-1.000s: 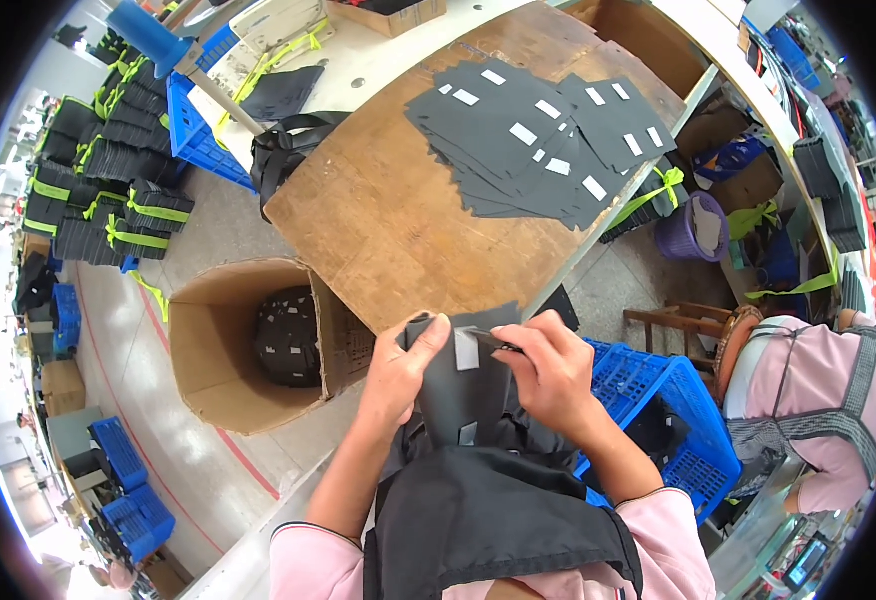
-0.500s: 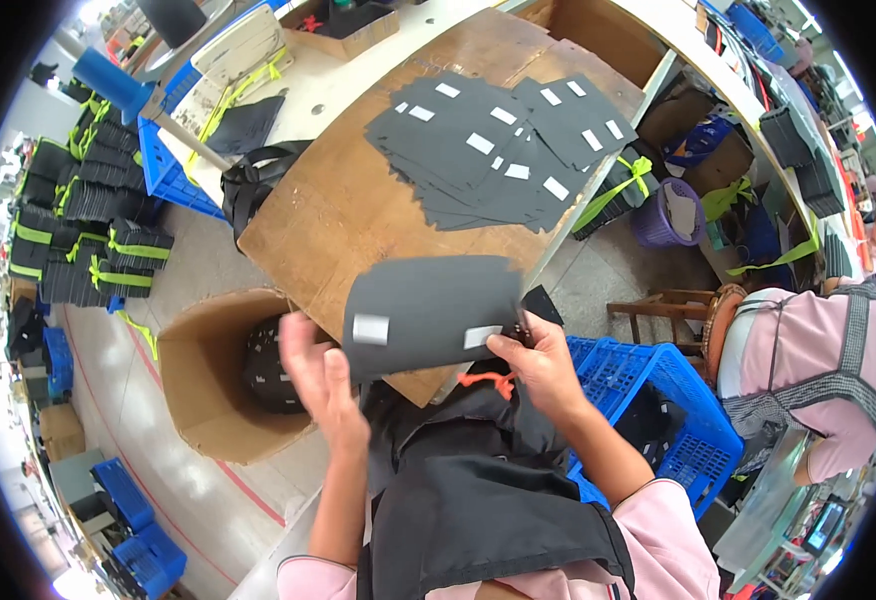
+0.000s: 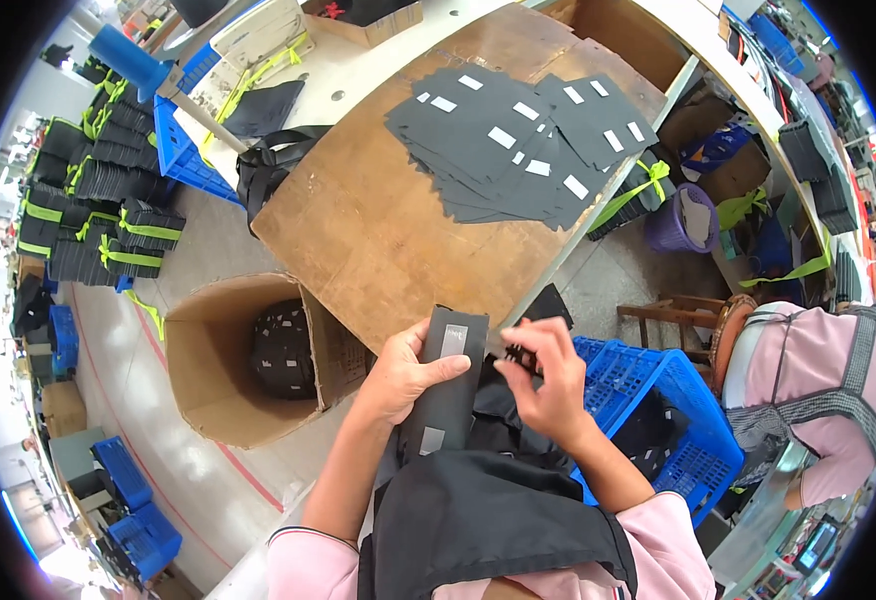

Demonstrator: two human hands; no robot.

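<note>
My left hand (image 3: 405, 378) grips a dark grey fabric panel (image 3: 440, 405) upright in front of my apron, thumb across its face. The panel looks narrow, folded or turned, and has a white label near its top and another low down. Just right of its upper edge, my right hand (image 3: 550, 380) is closed around a small black tool (image 3: 520, 356). Blur and fingers hide its exact kind. Farther off, a spread pile of similar dark panels (image 3: 478, 150) with white labels lies on the wooden tabletop (image 3: 343, 235).
An open cardboard box (image 3: 198, 370) with dark pieces inside stands left of the table. A blue crate (image 3: 698, 465) sits at my right, near a co-worker (image 3: 808, 380) in pink. Bundles tied with yellow-green strips (image 3: 143, 240) are stacked at far left; a purple basket (image 3: 673, 225) stands right.
The panel has gone from lying wide across both hands to upright and narrow. My left hand, open before, now grips it; my right hand has let go of its edge.
</note>
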